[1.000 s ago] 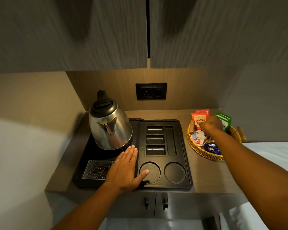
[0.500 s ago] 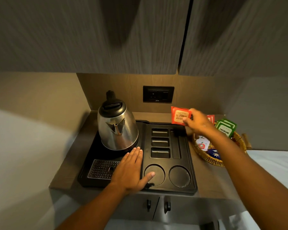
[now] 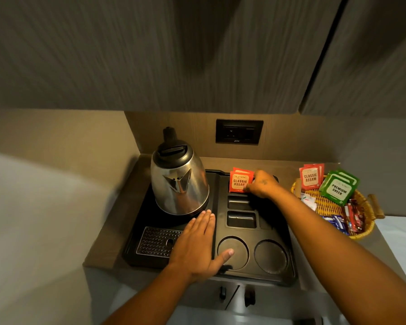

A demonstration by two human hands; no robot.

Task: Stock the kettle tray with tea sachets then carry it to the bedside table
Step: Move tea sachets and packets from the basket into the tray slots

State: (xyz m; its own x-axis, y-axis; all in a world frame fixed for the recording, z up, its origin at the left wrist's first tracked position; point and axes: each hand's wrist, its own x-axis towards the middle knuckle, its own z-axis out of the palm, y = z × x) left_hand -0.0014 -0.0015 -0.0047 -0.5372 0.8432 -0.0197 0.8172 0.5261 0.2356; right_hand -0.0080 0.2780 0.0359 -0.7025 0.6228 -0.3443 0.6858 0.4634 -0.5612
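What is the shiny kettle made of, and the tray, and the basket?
The kettle looks like polished steel: it mirrors the light, and its lid looks like black plastic. The tray seems moulded black plastic, smooth and dull, with pressed-in slots. The basket looks like woven straw or cane, judging by its yellow plaited rim.

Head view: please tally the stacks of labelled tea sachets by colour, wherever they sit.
Red Classic Assam stacks: 2, the held stack in the right hand at the tray, and the basket stack in the basket.
Green Premium Green stack: 1, in the basket.
Total: 3 stacks.
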